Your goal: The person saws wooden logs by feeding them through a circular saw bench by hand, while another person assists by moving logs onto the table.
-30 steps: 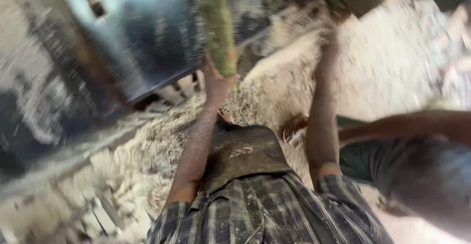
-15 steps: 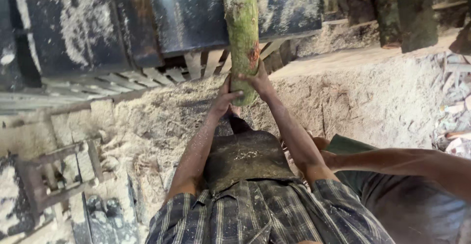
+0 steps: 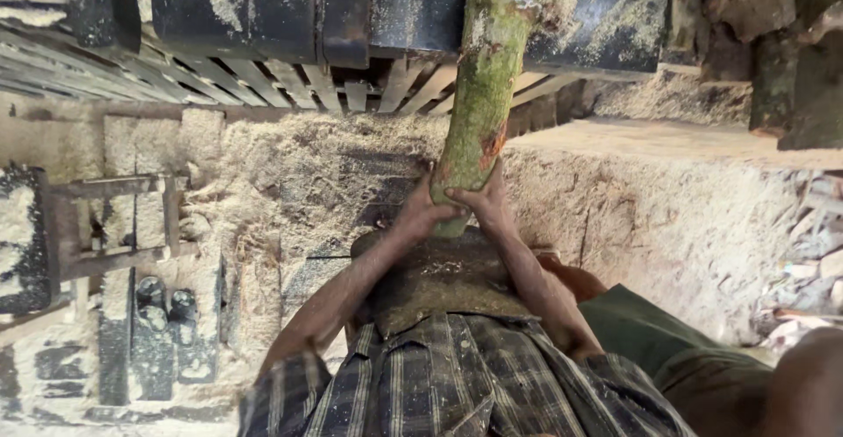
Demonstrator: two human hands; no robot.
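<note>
Log: we hold a green, mossy log (image 3: 481, 94) by its near end, its length running away from us onto the dark sawdust-strewn machine bed (image 3: 263, 7).
Left hand (image 3: 420, 213): our grip is closed round the log's near end.
Right hand (image 3: 481, 204): closed on the same end, touching the left.
Progress: we judge the log is set on the bed but uncut; the feeding is left.
Surroundings: sawdust floor (image 3: 290, 173), slatted rails (image 3: 263, 81), metal frame (image 3: 105, 226) at left.
In the way: another person's green sleeve (image 3: 659, 332) close at our right.
</note>
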